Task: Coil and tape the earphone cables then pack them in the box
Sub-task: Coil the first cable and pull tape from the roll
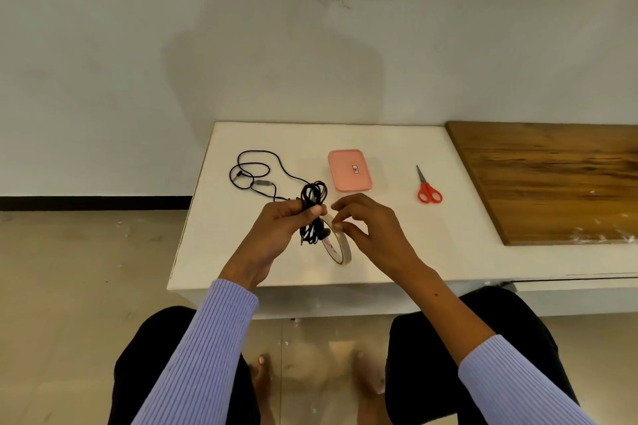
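Fingers (340,217) pinching tape roll (340,247), print unreadable

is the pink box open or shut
Shut: the pink box sits on the white table with its lid flat on top, nothing inside showing.

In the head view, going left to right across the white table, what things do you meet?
Loose black earphone cable → left hand gripping the coiled black earphone cable → right hand pinching the tape roll → red-handled scissors → wooden board. The pink box lies farther back, above the hands, so it is left out.
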